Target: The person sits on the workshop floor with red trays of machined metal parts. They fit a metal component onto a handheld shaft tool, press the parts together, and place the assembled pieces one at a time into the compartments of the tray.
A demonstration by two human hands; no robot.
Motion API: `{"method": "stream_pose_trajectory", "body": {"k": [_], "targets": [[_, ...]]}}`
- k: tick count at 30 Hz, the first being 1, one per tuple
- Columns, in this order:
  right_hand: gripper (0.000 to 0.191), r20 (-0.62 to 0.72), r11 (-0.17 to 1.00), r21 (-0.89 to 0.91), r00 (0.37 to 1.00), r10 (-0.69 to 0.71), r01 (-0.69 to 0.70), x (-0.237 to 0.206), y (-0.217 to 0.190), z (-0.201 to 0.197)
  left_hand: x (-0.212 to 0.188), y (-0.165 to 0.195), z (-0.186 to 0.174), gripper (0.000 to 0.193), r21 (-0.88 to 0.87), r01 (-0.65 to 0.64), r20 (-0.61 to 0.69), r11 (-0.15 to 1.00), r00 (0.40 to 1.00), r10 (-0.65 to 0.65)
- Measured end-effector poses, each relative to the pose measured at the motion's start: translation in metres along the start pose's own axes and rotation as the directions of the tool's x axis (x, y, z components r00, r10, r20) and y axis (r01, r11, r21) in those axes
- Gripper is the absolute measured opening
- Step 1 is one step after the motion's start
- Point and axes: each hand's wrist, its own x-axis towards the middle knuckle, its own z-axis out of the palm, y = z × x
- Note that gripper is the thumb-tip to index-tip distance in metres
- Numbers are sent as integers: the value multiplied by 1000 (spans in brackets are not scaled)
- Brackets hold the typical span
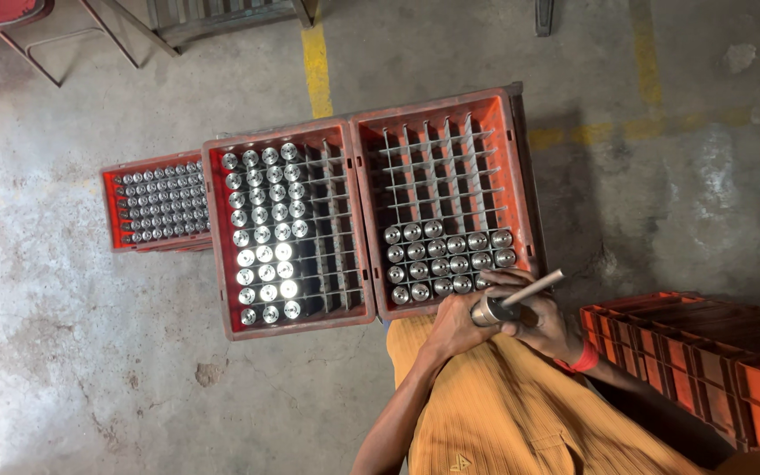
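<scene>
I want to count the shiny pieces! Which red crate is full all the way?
The small crate farthest left on the floor. Every slot holds a metal cylinder, while the middle crate and right crate have empty slots.

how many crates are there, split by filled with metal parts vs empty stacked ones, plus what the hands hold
Red crates holding metal cylinders: 3 (small far-left crate, middle crate, right crate)
Stacks of empty red crates: 1, crate count unclear
Metal cylinder in left hand: 1
Metal rod in right hand: 1
Total: 6
</scene>
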Motion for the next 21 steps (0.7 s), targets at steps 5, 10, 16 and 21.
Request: {"method": "stream_pose_trajectory", "body": {"k": [5,10,16,21], "targets": [[66,95,979,-200,995,-9,28,7,-5,-4,0,2,-5,43,-16,50,54,999,997,-49],[82,61,969,-229,995,-79,91,9,-6,5,-5,-7,-4,34,-7,131,58,991,990,-130],[93,25,768,-629,991,-133,119,3,-3,11,-6,-16,-1,37,-4,160,70,987,985,-159],[96,30,723,-687,997,-70,72,8,2,18,-7,-8,-7,33,-22,199,-16,980,980,-199]]}}
